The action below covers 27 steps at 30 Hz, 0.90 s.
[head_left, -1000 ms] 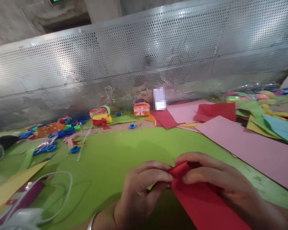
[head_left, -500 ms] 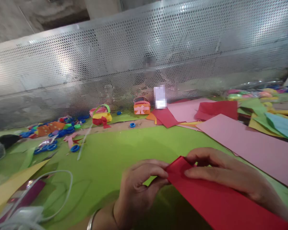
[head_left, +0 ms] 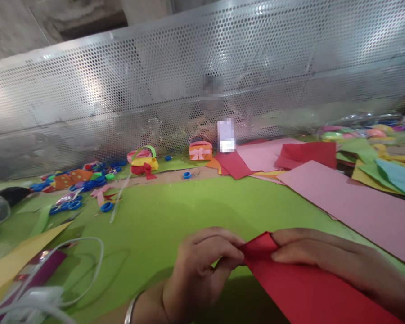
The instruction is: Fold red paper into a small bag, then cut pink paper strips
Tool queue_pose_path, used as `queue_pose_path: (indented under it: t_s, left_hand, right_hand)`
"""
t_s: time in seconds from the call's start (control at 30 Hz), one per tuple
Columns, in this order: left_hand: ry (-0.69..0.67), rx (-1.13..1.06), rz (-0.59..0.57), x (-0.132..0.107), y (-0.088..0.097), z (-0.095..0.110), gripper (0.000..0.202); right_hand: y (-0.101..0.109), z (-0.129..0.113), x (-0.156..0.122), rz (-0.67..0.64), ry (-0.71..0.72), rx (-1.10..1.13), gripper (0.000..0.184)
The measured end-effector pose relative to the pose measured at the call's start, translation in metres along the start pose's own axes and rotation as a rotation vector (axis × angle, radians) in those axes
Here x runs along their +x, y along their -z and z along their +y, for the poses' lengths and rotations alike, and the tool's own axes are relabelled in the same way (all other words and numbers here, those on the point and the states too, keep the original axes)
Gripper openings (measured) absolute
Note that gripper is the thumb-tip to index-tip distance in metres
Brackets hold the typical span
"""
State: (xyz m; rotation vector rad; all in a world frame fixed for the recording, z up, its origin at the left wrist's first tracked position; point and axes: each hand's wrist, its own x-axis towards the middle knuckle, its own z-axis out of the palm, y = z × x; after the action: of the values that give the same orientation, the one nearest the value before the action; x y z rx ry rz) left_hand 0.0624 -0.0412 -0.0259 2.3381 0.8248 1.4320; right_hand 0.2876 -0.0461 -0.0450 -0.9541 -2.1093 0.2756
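A long strip of red paper (head_left: pixel 310 288) slants from the middle of the view down to the lower right edge, with its far end folded. My left hand (head_left: pixel 205 261) pinches the left corner of that end between thumb and fingers. Along the far right edge lies my right hand (head_left: pixel 327 252), its thumb on top of the paper and its fingers along and behind the edge. The green sheet (head_left: pixel 148 243) covers the table below both hands.
Two small paper baskets, one yellow (head_left: pixel 144 163) and one orange (head_left: pixel 200 151), stand before a perforated metal panel (head_left: pixel 168 90). Pink paper (head_left: pixel 354 202) lies right. Blue scissors (head_left: pixel 67 206) and a white cable (head_left: pixel 99 256) are left. A blurred lit screen (head_left: pixel 226 135) stands behind.
Both hands and the red paper have shifted slightly right and down. My right hand's fingers have flattened down against the paper's edge, closing the gap above the thumb.
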Motion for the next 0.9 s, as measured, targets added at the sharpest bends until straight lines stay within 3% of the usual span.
queue_pose_path:
  t_s: [0.23,0.43,0.7,0.9]
  left_hand:
    - [0.082,0.040,0.086,-0.003,-0.001,0.003,0.012]
    - [0.082,0.028,0.112,-0.003,-0.002,0.004,0.014]
    - [-0.017,-0.063,-0.019,0.000,0.001,0.001,0.008]
    - [0.062,-0.050,-0.023,0.000,0.000,0.000,0.013]
  right_hand:
    - [0.003,-0.009,0.004,-0.004,-0.025,0.021,0.037]
    - [-0.003,-0.006,0.004,-0.101,-0.100,0.077,0.043]
    - [-0.001,-0.009,-0.002,-0.050,-0.155,0.086,0.035]
    - [-0.004,-0.017,0.007,-0.067,-0.165,0.116,0.035]
